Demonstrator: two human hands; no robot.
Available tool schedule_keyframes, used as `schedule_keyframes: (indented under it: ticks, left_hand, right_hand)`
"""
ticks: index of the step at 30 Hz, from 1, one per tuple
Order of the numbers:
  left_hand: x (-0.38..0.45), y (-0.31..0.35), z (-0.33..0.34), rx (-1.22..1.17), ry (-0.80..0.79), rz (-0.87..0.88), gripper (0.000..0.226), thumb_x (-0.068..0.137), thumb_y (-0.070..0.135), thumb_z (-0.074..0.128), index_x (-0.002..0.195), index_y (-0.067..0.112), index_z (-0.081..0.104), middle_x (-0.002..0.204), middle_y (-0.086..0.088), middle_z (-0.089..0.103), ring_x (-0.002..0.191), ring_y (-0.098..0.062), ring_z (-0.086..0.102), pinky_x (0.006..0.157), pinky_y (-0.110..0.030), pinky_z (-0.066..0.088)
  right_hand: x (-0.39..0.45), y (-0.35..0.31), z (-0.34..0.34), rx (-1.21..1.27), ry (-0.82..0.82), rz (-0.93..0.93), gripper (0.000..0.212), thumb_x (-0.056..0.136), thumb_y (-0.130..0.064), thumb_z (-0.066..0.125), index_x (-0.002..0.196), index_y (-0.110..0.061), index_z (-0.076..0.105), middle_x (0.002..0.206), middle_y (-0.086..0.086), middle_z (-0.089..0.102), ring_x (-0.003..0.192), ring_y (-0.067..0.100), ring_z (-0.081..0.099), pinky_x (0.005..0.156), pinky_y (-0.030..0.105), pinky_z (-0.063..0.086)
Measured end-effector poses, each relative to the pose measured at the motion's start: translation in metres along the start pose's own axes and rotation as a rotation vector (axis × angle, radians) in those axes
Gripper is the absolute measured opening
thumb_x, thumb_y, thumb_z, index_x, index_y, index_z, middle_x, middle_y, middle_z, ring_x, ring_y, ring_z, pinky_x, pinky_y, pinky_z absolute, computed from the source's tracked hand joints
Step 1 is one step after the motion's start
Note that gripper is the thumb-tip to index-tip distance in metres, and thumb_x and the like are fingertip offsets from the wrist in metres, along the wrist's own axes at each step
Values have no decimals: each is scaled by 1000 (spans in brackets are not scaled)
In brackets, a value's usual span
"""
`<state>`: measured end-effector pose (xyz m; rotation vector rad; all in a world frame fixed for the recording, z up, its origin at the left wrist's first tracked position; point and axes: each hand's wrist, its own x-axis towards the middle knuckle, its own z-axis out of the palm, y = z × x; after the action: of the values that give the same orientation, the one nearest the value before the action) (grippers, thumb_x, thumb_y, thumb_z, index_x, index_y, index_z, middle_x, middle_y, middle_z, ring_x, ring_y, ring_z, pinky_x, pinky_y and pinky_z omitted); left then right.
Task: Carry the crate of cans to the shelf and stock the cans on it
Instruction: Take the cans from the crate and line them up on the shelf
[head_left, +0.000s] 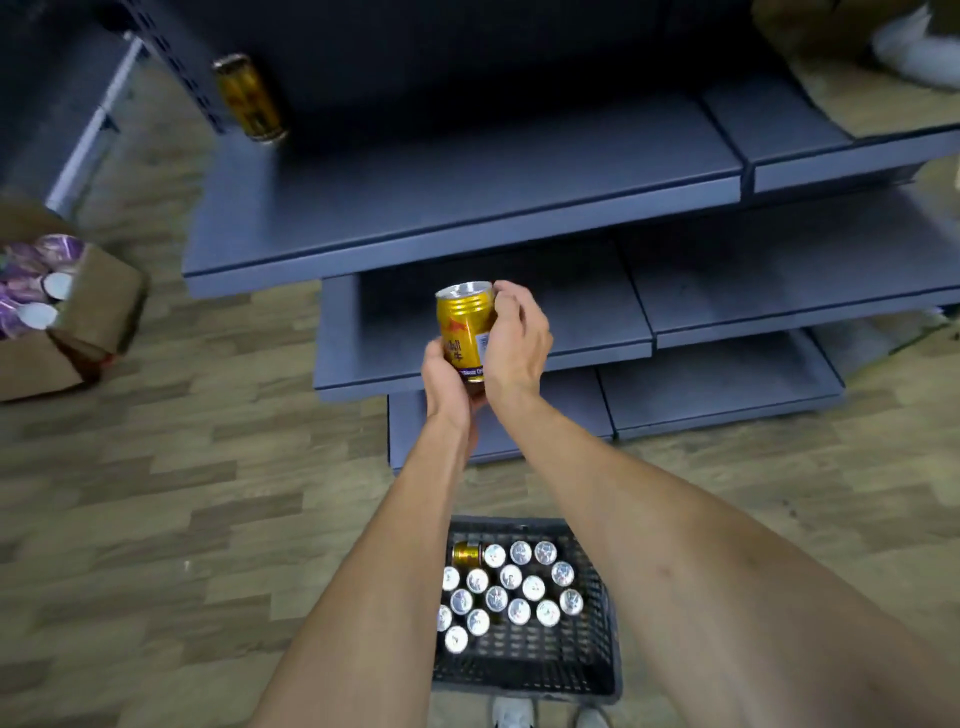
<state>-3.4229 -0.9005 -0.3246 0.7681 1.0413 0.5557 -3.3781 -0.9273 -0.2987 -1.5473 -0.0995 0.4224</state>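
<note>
While both hands hold it above the crate (597, 670), gold can (464, 332): left hand (447, 382) cups base, right hand (511, 338) curls round side; advise setting upright on shelf (467, 208) beyond crate, beside stocked can (249, 98)

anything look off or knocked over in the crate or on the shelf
One can at the far left corner of the crate lies on its side, gold wall showing, while the others stand with silver tops up. The lone can on the upper shelf appears tilted, though the wide lens may exaggerate that.
</note>
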Motion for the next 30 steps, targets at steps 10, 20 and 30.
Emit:
schedule_keyframes:
  ticks: [10, 20, 30]
  left_hand:
    - [8, 74, 2, 33, -186, 253, 19, 93, 18, 44, 81, 11, 58, 70, -3, 57, 60, -12, 54, 56, -26, 46]
    - [56, 149, 23, 133, -61, 356, 23, 98, 9, 44, 102, 6, 66, 95, -14, 67, 83, -20, 64, 73, -35, 58]
    - [84, 173, 11, 1207, 33, 702, 27, 76, 44, 64, 77, 18, 59, 85, -5, 57, 76, -24, 57, 66, -37, 50]
  right_hand:
    - [37, -67, 45, 61, 121, 36, 41, 97, -25, 46, 58, -13, 48, 62, 0, 54, 63, 15, 50, 65, 35, 44]
    - [66, -103, 93, -27, -44, -140, 28, 99, -49, 50, 88, -28, 65, 85, -8, 65, 85, 8, 64, 77, 29, 55]
    - [94, -89, 110, -73, -70, -209, 33, 100, -42, 47, 105, -17, 68, 96, 3, 67, 92, 19, 62, 87, 44, 54]
